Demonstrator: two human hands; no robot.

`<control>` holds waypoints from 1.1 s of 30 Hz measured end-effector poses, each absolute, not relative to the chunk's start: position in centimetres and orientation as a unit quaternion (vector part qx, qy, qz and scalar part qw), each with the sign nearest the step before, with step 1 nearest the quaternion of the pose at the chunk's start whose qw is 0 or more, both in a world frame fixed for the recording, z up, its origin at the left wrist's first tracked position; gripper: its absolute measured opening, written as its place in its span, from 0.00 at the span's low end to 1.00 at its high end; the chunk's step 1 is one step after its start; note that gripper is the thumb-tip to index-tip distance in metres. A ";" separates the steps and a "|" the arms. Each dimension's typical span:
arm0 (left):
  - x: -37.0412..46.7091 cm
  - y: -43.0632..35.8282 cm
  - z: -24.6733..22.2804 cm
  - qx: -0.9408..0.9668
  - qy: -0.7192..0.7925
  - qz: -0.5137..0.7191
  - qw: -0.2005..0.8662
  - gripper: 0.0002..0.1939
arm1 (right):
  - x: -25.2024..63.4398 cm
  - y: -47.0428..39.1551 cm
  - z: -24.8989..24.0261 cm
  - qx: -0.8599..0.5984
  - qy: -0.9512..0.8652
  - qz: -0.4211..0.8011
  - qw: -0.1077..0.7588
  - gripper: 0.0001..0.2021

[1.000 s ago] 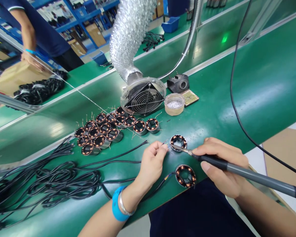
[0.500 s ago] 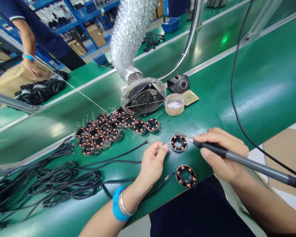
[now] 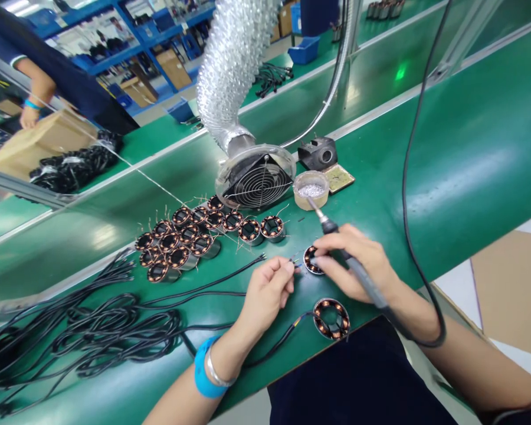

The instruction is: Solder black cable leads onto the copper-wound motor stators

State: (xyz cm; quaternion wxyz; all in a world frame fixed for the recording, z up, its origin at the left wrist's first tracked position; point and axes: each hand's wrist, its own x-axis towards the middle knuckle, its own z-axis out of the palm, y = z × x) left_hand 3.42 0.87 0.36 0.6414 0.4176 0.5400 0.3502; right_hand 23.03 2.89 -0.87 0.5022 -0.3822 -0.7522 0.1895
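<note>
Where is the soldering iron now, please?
Head view, right of centre: the soldering iron is in the right hand, its tip by the round tub.

Left hand (image 3: 265,295) pinching thin wires (image 3: 297,264), right hand (image 3: 358,265) holding soldering iron (image 3: 363,277), copper-wound rings (image 3: 322,311) on green bench (image 3: 464,159)

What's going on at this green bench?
Someone's right hand holds a soldering iron, its tip at a round tub. The left hand pinches thin wires beside a copper-wound stator. A second stator lies close by, a black cable running to it; more stators stand clustered beyond.
</note>
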 end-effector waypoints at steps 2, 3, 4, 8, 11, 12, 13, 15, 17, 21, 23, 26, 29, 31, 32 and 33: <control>2.7 1.1 0.4 0.427 0.541 0.336 0.642 0.18 | 22.1 2.5 -0.8 -0.355 -0.770 0.196 0.492 0.14; 2.4 1.3 0.4 0.434 0.545 0.331 0.636 0.17 | 21.8 2.4 -0.8 -0.351 -0.772 0.198 0.491 0.14; 2.2 1.4 0.4 0.441 0.550 0.329 0.628 0.16 | 21.6 2.4 -0.9 -0.351 -0.771 0.198 0.492 0.15; 2.5 1.7 0.5 0.464 0.556 0.344 0.598 0.14 | 21.4 2.6 -1.4 -0.345 -0.768 0.216 0.494 0.16; 3.0 1.7 0.5 0.473 0.549 0.339 0.600 0.13 | 21.4 2.7 -1.5 -0.335 -0.769 0.232 0.492 0.16; 3.1 1.7 0.4 0.476 0.546 0.338 0.601 0.13 | 21.4 2.8 -1.5 -0.332 -0.771 0.233 0.491 0.16; 3.0 1.7 0.4 0.476 0.544 0.337 0.604 0.13 | 21.3 2.8 -1.6 -0.329 -0.772 0.233 0.491 0.16; 2.8 1.8 0.4 0.459 0.544 0.335 0.617 0.15 | 21.3 2.8 -1.6 -0.327 -0.771 0.233 0.493 0.15; 2.4 1.9 0.3 0.421 0.547 0.334 0.642 0.16 | 21.3 2.8 -1.7 -0.334 -0.764 0.241 0.496 0.15; 1.8 2.1 0.4 0.381 0.566 0.328 0.653 0.16 | 21.4 2.7 -2.0 -0.346 -0.751 0.256 0.501 0.14; 1.8 2.2 0.4 0.404 0.580 0.325 0.629 0.14 | 21.3 2.7 -2.1 -0.347 -0.750 0.256 0.502 0.15; 2.0 2.2 0.3 0.440 0.592 0.335 0.586 0.12 | 21.2 2.7 -2.1 -0.345 -0.754 0.247 0.502 0.14; 2.3 2.2 0.3 0.462 0.593 0.347 0.561 0.12 | 21.0 2.8 -2.0 -0.340 -0.757 0.238 0.505 0.14; 2.5 2.0 0.2 0.478 0.586 0.353 0.551 0.13 | 21.0 2.8 -1.9 -0.338 -0.761 0.230 0.504 0.13; 2.6 1.9 0.2 0.486 0.583 0.355 0.546 0.13 | 21.0 2.8 -1.8 -0.337 -0.764 0.224 0.503 0.13; 2.7 1.9 0.2 0.493 0.580 0.356 0.542 0.13 | 21.0 2.8 -1.6 -0.336 -0.767 0.218 0.501 0.13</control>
